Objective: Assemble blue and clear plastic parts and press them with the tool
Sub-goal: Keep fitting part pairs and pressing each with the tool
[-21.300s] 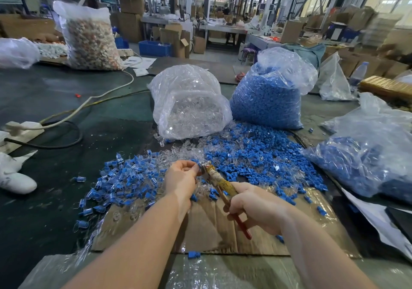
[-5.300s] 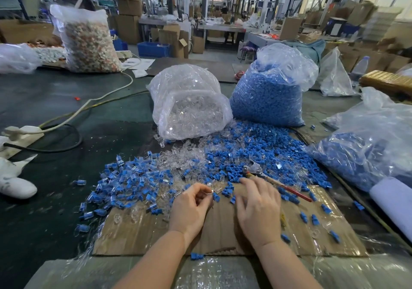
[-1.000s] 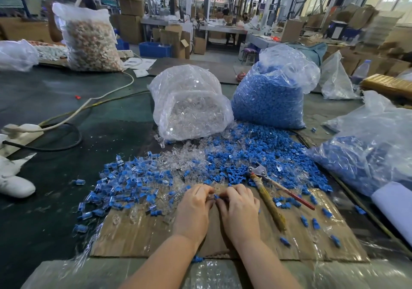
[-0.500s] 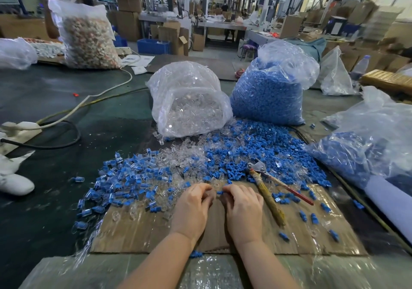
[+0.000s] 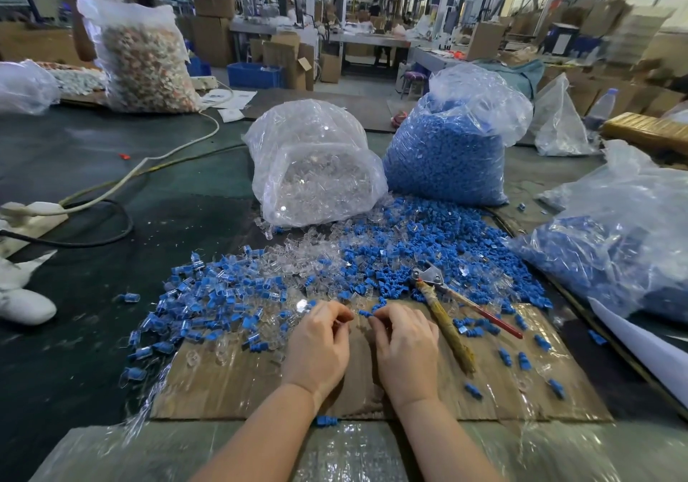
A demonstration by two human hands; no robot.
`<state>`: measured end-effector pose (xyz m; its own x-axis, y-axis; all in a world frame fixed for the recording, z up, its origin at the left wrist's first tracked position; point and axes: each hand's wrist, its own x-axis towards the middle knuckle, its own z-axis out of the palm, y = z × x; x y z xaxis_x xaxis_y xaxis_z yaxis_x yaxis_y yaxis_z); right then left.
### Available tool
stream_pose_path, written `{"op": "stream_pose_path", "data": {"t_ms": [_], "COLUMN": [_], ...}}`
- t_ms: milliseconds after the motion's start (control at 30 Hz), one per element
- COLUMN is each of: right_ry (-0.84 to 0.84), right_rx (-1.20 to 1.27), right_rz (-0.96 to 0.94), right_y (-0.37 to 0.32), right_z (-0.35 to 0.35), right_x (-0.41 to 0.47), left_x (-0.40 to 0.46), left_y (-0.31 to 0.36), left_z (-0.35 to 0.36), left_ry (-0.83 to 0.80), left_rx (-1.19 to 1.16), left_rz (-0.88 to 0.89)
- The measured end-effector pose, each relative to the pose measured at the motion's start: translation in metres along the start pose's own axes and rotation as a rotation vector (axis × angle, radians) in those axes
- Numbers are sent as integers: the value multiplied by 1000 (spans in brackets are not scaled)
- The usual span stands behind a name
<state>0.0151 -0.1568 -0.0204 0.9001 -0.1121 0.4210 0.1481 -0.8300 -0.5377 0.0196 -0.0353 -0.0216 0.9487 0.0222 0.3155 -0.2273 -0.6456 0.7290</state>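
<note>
bag of mixed beige bits [image 5: 145, 68] back left, white cable [image 5: 167, 154] across dark table [image 5: 93, 154], blue crate [image 5: 255, 75] behind, water bottle [image 5: 601, 107] right

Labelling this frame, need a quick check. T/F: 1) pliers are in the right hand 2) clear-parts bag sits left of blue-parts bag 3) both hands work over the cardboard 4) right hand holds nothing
1) False: the pliers lie on the cardboard sheet, right of the right hand.
2) True: the bag of clear parts sits left of the bag of blue parts.
3) True: the left hand too.
4) False: its fingertips pinch a blue part.
</note>
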Motion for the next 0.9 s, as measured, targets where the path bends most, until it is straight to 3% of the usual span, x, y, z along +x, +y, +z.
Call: {"op": "stream_pose_path", "data": {"t_ms": [900], "right_ry": [19], "right_rx": [29], "right_rz": [94], "right_y": [1], "right_z": [-3], "right_x": [1], "left_x": [-3], "left_y": [-2], "left_z": [3], "left_ry": [-55], "left_rx": [114], "left_rz": [109]}}
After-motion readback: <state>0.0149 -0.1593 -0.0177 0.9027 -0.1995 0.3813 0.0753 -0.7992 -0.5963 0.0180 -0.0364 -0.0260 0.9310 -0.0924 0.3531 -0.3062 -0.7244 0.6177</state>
